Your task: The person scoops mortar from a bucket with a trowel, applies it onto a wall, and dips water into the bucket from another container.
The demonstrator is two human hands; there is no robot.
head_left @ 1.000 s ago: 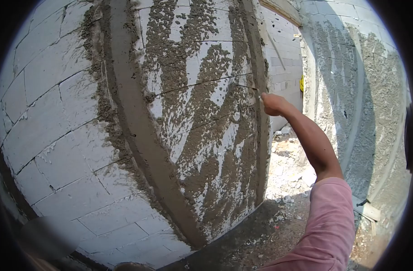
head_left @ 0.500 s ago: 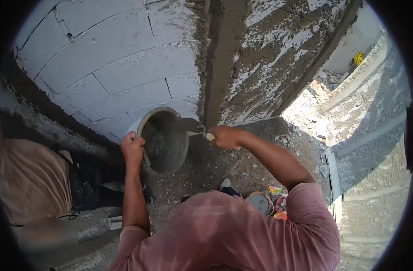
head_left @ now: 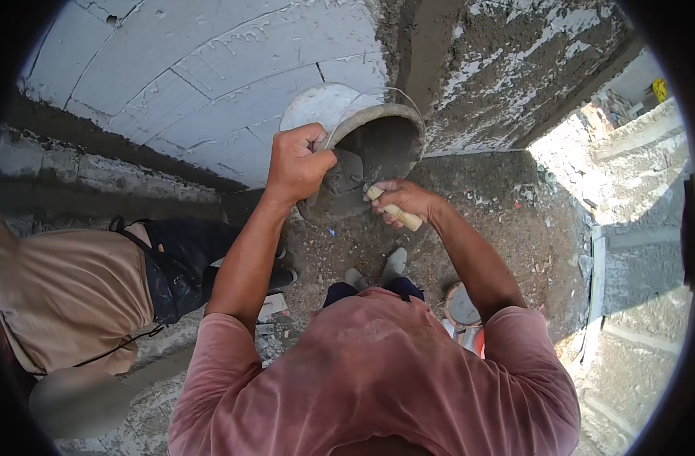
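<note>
My left hand (head_left: pixel 298 162) is closed on the rim of a mortar-caked bucket (head_left: pixel 417 125), which is tilted and holds wet grey mortar (head_left: pixel 391 146). In my right hand (head_left: pixel 408 202) is the pale wooden handle of a trowel (head_left: pixel 346 172); the fingers wrap round it. The trowel's grey blade lies at the bucket's mouth, over the mortar, between my two hands. The bucket's thin wire handle arches above its far rim. Behind the bucket stands the white block wall (head_left: pixel 249 99), beside a wall section partly covered in rough mortar (head_left: pixel 514 83).
A co-worker in a tan shirt (head_left: pixel 82 277) is close at the left. A lidded bucket (head_left: pixel 463 305) stands on the rubble-strewn floor (head_left: pixel 507 228) near my right elbow. A long board (head_left: pixel 597 285) lies along the right side. Something yellow (head_left: pixel 660 90) shows at the upper right.
My right hand came down from the wall to the bucket, and the trowel blade has since moved into its mouth. The bucket is now lifted and tilted, gripped in my left hand.
</note>
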